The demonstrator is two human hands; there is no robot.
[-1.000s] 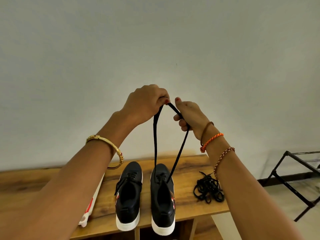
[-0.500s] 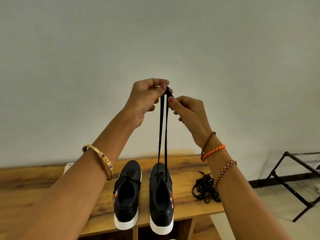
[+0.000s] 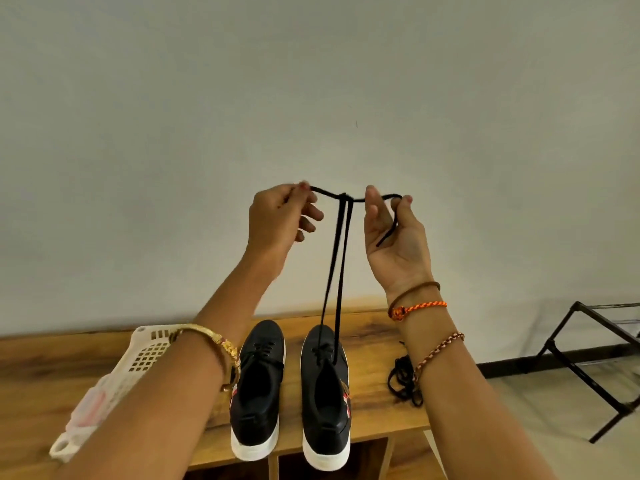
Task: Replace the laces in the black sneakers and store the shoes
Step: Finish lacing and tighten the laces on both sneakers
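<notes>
one head-worn wide-angle view, looking forward and slightly down, close behind two raised forearms, wall point(image 3: 311, 81) filling the upper two thirds, counter point(image 3: 374, 403) low in frame and near, rack point(image 3: 588, 368) on the floor at the right edge, no second view

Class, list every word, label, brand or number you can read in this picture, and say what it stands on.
None can be read.
Right sneaker: orange-and-red side markings, too blurred to tell if lettering.
Left sneaker: red side mark, mostly hidden.
White plastic basket: no text visible.
</notes>
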